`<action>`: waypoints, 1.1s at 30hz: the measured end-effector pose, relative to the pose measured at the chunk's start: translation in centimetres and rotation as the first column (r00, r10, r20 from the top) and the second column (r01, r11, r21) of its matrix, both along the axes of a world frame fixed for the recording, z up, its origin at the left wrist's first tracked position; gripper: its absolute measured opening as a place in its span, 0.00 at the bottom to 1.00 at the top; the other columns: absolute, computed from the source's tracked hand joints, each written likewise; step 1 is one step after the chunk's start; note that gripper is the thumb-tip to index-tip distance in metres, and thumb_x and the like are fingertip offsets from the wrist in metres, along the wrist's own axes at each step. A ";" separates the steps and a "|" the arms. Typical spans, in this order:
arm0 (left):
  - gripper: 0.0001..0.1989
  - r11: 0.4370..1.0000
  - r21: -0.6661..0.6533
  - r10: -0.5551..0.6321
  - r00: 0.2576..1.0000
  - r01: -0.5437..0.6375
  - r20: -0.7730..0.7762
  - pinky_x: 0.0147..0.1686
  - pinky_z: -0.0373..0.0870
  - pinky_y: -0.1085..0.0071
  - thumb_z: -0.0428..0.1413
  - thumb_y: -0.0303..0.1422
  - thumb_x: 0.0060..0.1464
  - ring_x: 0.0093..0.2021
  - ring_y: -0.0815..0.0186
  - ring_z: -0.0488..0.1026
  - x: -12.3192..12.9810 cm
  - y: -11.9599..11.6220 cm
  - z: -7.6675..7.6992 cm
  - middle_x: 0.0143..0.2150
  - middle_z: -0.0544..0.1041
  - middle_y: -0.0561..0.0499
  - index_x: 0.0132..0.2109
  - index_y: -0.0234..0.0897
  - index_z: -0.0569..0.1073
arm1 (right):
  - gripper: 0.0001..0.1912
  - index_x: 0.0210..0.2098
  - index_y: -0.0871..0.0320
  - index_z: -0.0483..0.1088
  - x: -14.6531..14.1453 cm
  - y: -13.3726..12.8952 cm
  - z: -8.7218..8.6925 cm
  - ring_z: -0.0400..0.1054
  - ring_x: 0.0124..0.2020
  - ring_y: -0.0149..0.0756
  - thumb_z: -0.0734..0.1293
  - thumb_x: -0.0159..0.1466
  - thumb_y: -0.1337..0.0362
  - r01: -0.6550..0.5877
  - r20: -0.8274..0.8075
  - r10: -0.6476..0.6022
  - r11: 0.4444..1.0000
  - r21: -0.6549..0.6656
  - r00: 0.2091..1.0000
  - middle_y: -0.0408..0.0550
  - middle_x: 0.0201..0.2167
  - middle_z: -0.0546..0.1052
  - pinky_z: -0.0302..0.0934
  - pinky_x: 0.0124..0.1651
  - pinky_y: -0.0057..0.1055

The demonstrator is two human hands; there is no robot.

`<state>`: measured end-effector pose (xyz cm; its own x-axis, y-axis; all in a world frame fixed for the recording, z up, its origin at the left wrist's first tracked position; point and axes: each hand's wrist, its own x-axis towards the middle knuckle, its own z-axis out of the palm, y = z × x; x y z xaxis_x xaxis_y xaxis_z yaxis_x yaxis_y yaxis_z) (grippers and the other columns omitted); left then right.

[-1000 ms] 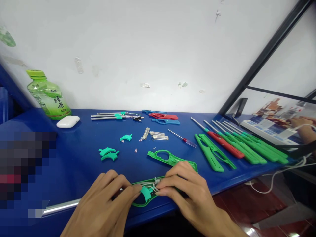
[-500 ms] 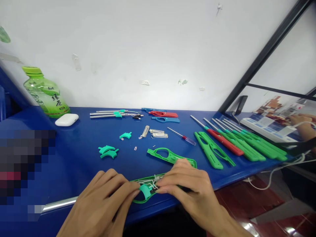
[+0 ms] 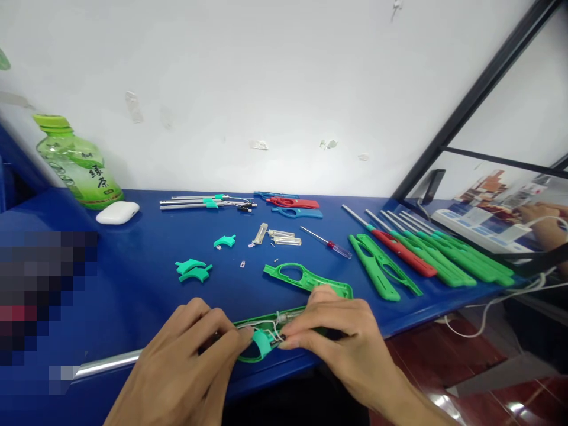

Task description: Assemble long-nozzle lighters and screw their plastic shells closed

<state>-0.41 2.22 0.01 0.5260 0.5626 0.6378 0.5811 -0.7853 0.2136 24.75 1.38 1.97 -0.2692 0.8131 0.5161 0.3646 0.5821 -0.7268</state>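
At the table's front edge lies a green lighter shell with its inside facing up. A teal trigger, white wires and a clear tank sit in it. My left hand is closed on the shell's left end, where a metal tube sticks out to the left. With thumb and fingertips pinched, my right hand is at a small black part beside the trigger. Another green half shell lies just behind my right hand.
Teal triggers, clear tanks, a screwdriver and metal tubes lie mid-table. Several assembled lighters are at right. A bottle and white case stand left. A person's hand shows far right.
My right fingertips have shifted slightly at the wires, showing more of the clear tank. My left hand keeps its hold. The whole view has moved a little.
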 end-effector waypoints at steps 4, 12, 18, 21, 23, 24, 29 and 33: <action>0.16 0.999 -0.015 0.040 0.999 -0.040 -0.003 0.38 0.71 0.69 0.51 0.22 0.67 0.38 0.64 0.71 0.0 -0.1 -0.2 0.40 0.78 0.53 0.51 0.45 0.78 | 0.02 0.39 0.54 0.83 0.2 0.1 0.0 0.77 0.33 0.31 0.75 0.70 0.66 -0.031 0.068 0.024 0.993 0.111 0.997 0.38 0.34 0.87 0.65 0.44 0.34; 0.28 0.995 -0.031 0.096 0.993 -0.098 -0.066 0.42 0.70 0.66 0.46 0.16 0.63 0.43 0.62 0.70 0.2 -0.5 -1.0 0.48 0.77 0.52 0.59 0.49 0.76 | 0.04 0.42 0.53 0.82 0.5 0.1 -0.5 0.74 0.39 0.35 0.72 0.72 0.65 0.003 0.237 -0.071 0.962 0.274 0.969 0.41 0.37 0.84 0.61 0.44 0.37; 0.21 0.997 0.020 0.080 0.992 -0.078 -0.094 0.48 0.70 0.63 0.47 0.19 0.66 0.47 0.60 0.69 -0.6 -0.4 -1.2 0.50 0.78 0.50 0.58 0.43 0.75 | 0.03 0.43 0.54 0.81 0.4 0.0 -0.7 0.74 0.38 0.34 0.74 0.71 0.68 0.020 0.250 -0.098 0.955 0.296 0.963 0.41 0.37 0.84 0.61 0.44 0.38; 0.20 0.996 0.019 0.088 0.988 -0.086 -0.124 0.48 0.70 0.62 0.47 0.22 0.67 0.49 0.57 0.68 -0.9 -0.3 -1.4 0.51 0.79 0.50 0.57 0.43 0.75 | 0.02 0.43 0.54 0.80 0.3 0.0 -0.7 0.74 0.38 0.34 0.73 0.72 0.66 0.030 0.250 -0.112 0.951 0.309 0.962 0.42 0.37 0.84 0.63 0.44 0.37; 0.20 0.994 -0.001 0.105 0.987 -0.106 -0.125 0.47 0.71 0.62 0.47 0.21 0.67 0.49 0.57 0.69 -0.9 -0.4 -1.5 0.51 0.79 0.50 0.58 0.43 0.75 | 0.02 0.43 0.54 0.80 0.2 0.1 -0.7 0.75 0.38 0.34 0.73 0.72 0.66 0.033 0.249 -0.117 0.948 0.318 0.962 0.42 0.37 0.84 0.63 0.44 0.37; 0.21 0.994 -0.007 0.109 0.987 -0.110 -0.122 0.47 0.72 0.62 0.47 0.21 0.67 0.49 0.58 0.69 -0.8 -0.4 -1.6 0.51 0.78 0.49 0.58 0.44 0.75 | 0.02 0.43 0.54 0.80 0.2 0.1 -0.7 0.75 0.38 0.34 0.73 0.72 0.66 0.031 0.248 -0.116 0.946 0.322 0.962 0.42 0.37 0.84 0.63 0.44 0.37; 0.22 0.992 -0.003 0.124 0.988 -0.125 -0.093 0.47 0.73 0.63 0.47 0.22 0.67 0.48 0.59 0.71 -0.6 -0.4 -1.5 0.51 0.78 0.50 0.59 0.47 0.75 | 0.03 0.43 0.56 0.81 0.2 0.1 -0.9 0.74 0.38 0.33 0.73 0.71 0.68 0.030 0.254 -0.122 0.940 0.340 0.959 0.41 0.37 0.84 0.62 0.44 0.36; 0.21 0.990 0.001 0.142 0.984 -0.143 -0.110 0.47 0.73 0.65 0.48 0.23 0.68 0.49 0.60 0.72 -0.7 -0.2 -1.4 0.52 0.78 0.51 0.59 0.46 0.75 | 0.04 0.45 0.56 0.80 0.3 0.0 -1.0 0.74 0.39 0.35 0.73 0.71 0.69 0.028 0.261 -0.120 0.943 0.330 0.958 0.43 0.38 0.83 0.63 0.45 0.38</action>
<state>-1.14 2.02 -1.37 0.5064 0.6411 0.5766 0.7069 -0.6916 0.1481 25.03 1.36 0.96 -0.3825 0.6399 0.6665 0.5732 0.7301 -0.3720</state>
